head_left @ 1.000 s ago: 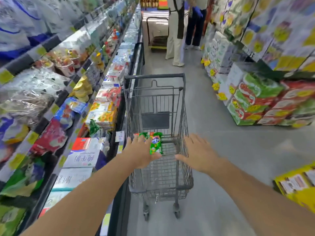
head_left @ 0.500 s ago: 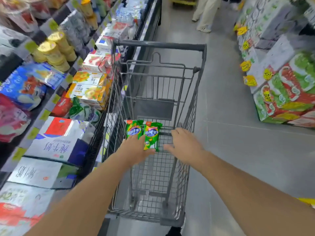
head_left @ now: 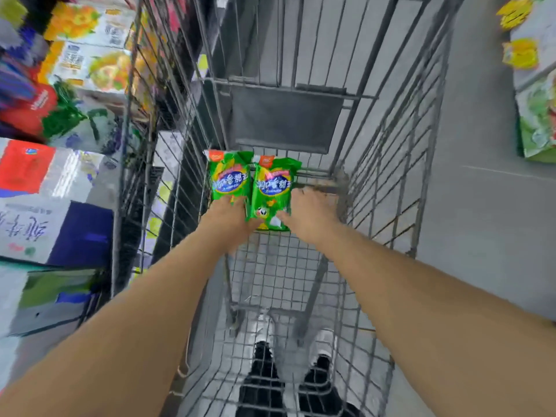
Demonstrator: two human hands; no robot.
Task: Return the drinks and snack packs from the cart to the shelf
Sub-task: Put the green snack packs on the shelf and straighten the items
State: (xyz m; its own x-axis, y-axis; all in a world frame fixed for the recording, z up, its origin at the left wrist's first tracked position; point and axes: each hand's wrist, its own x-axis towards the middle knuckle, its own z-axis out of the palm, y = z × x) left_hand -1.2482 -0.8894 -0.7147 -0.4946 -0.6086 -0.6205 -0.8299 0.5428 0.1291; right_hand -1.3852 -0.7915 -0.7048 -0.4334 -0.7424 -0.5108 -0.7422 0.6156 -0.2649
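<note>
- A smooth grey floor fills the aisle, evenly lit.
- Stacked white cartons with orange fruit prints line the left edge.
- Green-and-white wrapped packs sit at the right edge under yellow price tags.

Blurred print on snack packs (unreadable)

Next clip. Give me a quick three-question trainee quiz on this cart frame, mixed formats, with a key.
1. True or false: the left hand holds green snack packs.
2. How many green packs show? A) one B) two C) four
3. Fill in: the shelf of boxed goods stands on the person's ____ side of the cart.

Key: 1 true; 2 B; 3 left. The right hand touches the second pack; whether it grips is unclear.
</note>
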